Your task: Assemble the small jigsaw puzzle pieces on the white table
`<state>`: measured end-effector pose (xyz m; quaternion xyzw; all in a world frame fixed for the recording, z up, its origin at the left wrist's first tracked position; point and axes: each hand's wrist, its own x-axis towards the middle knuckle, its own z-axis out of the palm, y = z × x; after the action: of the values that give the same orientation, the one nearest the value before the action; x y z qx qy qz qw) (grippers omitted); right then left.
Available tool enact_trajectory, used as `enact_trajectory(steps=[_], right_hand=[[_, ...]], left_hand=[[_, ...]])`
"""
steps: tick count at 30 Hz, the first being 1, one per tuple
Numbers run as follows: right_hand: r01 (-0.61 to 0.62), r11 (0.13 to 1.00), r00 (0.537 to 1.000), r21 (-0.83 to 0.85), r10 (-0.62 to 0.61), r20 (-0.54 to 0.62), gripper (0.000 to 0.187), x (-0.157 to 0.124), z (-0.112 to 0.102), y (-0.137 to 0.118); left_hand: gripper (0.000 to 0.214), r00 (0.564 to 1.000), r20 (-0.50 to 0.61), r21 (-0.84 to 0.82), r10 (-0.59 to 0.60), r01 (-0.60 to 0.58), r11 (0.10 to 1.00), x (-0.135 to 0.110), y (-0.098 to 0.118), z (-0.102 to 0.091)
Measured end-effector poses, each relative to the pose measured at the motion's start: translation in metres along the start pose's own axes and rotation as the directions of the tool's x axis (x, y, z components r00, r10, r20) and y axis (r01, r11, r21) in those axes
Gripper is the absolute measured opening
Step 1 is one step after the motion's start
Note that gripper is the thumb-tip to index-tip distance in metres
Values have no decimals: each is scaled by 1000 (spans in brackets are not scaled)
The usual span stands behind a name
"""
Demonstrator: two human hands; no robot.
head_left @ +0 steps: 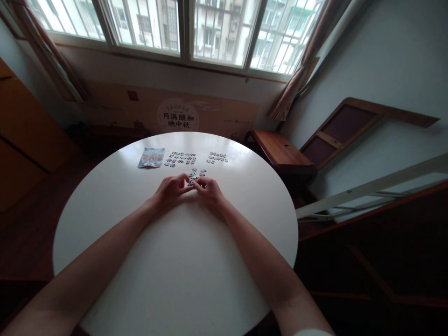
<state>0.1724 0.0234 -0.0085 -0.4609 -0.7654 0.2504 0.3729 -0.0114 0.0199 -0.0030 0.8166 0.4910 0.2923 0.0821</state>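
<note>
My left hand (171, 188) and my right hand (209, 190) rest on the round white table (175, 261), fingertips meeting in a pinch over small jigsaw pieces (193, 178). Both hands have their fingers drawn together on the pieces between them. Beyond them lie two loose groups of puzzle pieces, one group (181, 158) in the middle and another (217, 157) to its right. A small colourful picture card (151, 157) lies at the far left of the pieces.
A wooden bench (280, 151) stands right of the table under the window. A framed wooden panel (345, 128) leans on the right wall, with a long pale board (371, 191) below it. Wooden cabinets (21, 135) stand at left.
</note>
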Motion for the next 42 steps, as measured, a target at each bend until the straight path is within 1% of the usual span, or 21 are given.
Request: enact_trajectory(steps=[19, 24, 28, 34, 42], right_hand=[[-6, 1000, 1000, 24, 5, 29, 25, 0, 0, 3], [-20, 999, 1000, 41, 20, 7, 24, 0, 0, 3], [-31, 998, 999, 53, 33, -39, 22, 1, 0, 2], [-37, 999, 997, 41, 39, -64, 22, 2, 0, 1], [-22, 999, 998, 28, 24, -60, 23, 2, 0, 3]], left_hand=[[45, 1000, -7, 5, 16, -16, 1000, 0, -3, 3], [44, 1000, 0, 2, 11, -11, 1000, 1, -3, 3], [39, 999, 0, -2, 32, -32, 999, 1, -2, 3], [24, 997, 12, -20, 80, -79, 997, 0, -2, 2], [21, 996, -11, -5, 90, -90, 996, 1, -7, 6]])
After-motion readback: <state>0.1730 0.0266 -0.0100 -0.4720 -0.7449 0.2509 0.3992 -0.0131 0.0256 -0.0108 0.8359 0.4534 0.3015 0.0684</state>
